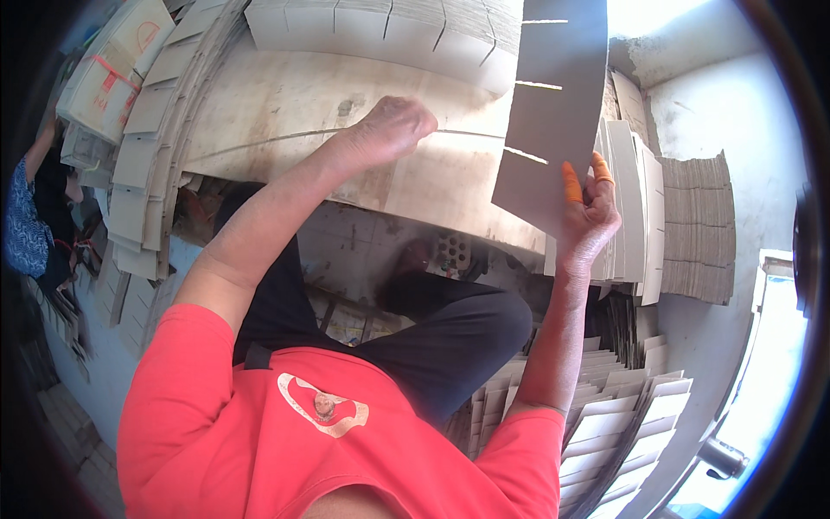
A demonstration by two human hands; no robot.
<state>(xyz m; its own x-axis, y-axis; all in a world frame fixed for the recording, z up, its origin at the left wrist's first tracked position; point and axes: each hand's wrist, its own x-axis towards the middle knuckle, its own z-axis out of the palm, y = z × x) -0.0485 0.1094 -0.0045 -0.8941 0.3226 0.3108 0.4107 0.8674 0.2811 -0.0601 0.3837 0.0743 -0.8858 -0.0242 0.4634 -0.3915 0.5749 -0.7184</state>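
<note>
My right hand (590,208) grips the lower end of a slotted cardboard strip (553,104), grey and flat, raised at the right of the worktable. Several short cuts run in from the strip's left edge, with light showing through them. Orange covers wrap two of that hand's fingertips. Over the middle of the table, my left hand (393,125) is closed in a fist, apart from the strip. Its fingers curl under, so whatever they hold, if anything, is hidden. A long dark seam crosses the pale wooden worktable (259,99) beneath it.
A thick row of slotted cardboard strips (389,30) lies along the table's far side. More cardboard stacks (699,229) stand at the right, with loose pieces (605,406) below. Piled cardboard (143,164) borders the left. Another person's blue patterned clothing (30,221) shows at far left.
</note>
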